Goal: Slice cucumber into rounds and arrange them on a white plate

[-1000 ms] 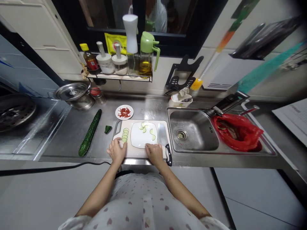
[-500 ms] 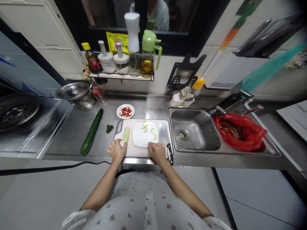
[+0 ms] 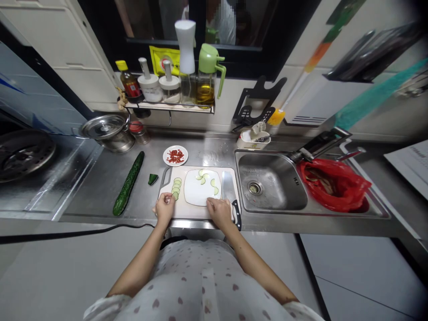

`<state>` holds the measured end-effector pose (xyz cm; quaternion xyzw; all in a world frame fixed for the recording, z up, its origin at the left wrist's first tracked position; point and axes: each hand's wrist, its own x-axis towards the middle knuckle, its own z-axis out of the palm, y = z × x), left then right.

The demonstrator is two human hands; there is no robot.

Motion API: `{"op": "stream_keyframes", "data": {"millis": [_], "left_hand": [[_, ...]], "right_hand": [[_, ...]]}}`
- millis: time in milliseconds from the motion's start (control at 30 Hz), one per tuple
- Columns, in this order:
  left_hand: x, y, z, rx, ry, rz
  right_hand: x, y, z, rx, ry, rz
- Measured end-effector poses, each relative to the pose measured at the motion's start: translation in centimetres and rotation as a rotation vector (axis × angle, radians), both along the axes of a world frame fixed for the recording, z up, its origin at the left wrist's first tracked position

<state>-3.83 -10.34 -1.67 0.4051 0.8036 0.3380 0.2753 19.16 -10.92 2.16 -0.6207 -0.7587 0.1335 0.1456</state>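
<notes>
My left hand (image 3: 165, 208) is at the left front of the cutting board (image 3: 182, 213), its thumb and fingers pinched at the nearest cucumber slice (image 3: 175, 195). That slice ends a short overlapping row on the board. My right hand (image 3: 219, 211) is closed at the front right edge of a white square plate (image 3: 195, 194), thumb against the rim. Several pale cucumber slices (image 3: 202, 177) lie on this plate in a curved arrangement. Right of it rests a kitchen knife (image 3: 228, 186), its black handle toward me and partly behind my right hand.
A whole cucumber (image 3: 129, 183) and a cucumber end (image 3: 153, 179) lie left of the board. Behind it stands a small plate of chopped red pieces (image 3: 175, 155). The sink (image 3: 271, 189) and a red plastic bag (image 3: 335, 189) are to the right; a lidded pot (image 3: 110, 133) stands back left.
My left hand has drawn its spread fingers together into a pinch at the nearest cucumber slice. My right hand stays at the plate's edge.
</notes>
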Motion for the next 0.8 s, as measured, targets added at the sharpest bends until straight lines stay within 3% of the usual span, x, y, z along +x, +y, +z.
{"op": "stream_keyframes", "data": {"millis": [133, 267, 533, 800], "left_hand": [[0.1, 0.6, 0.9, 0.158, -0.303, 0.004], [0.9, 1.1, 3.2, 0.263, -0.47, -0.038], [2.6, 1.8, 7.9, 0.296, -0.52, -0.245], [3.9, 2.6, 9.6, 0.32, -0.512, -0.377]], "right_hand": [[-0.4, 0.5, 0.7, 0.01, 0.092, -0.025], [-0.9, 1.4, 1.9, 0.021, 0.243, -0.047], [-1.7, 4.1, 4.8, 0.101, 0.452, 0.056], [-2.7, 5.2, 5.8, 0.029, 0.624, 0.162]]}}
